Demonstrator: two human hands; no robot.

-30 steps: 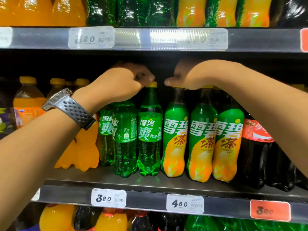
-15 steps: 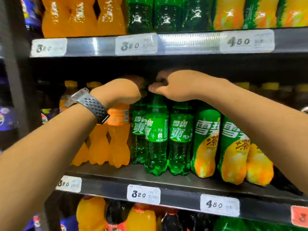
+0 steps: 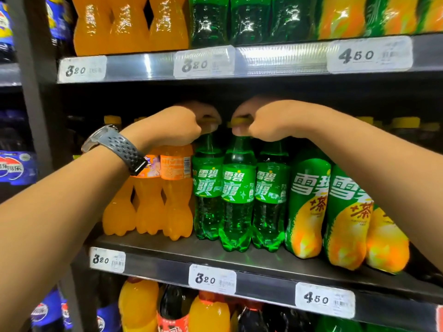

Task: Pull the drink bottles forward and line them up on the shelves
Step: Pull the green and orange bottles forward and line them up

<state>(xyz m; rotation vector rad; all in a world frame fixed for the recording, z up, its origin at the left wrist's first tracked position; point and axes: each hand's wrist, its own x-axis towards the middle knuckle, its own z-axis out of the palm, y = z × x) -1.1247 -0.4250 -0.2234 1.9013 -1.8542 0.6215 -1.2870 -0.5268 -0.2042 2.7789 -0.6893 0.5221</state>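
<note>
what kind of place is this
Most likely a shop's soft drink aisle, in a supermarket or convenience store. Tiered shelves hold rows of orange soda bottles and green Sprite bottles, and price tags reading 3.20 and 4.50 line the shelf edges.

On the middle shelf [image 3: 239, 254], 3 clear green bottles [image 3: 237, 207] are counted at the front, beside 3 orange bottles [image 3: 176, 200] and 3 green-and-yellow bottles [image 3: 308, 212] (further rows behind are too dark to count). 2 hands are seen: the left hand [image 3: 172, 127] and the right hand [image 3: 263, 121]. 6 price tags [image 3: 212, 279] are shown, 3 on each of 2 shelf edges. 1 wristwatch [image 3: 115, 146] is worn.
</note>
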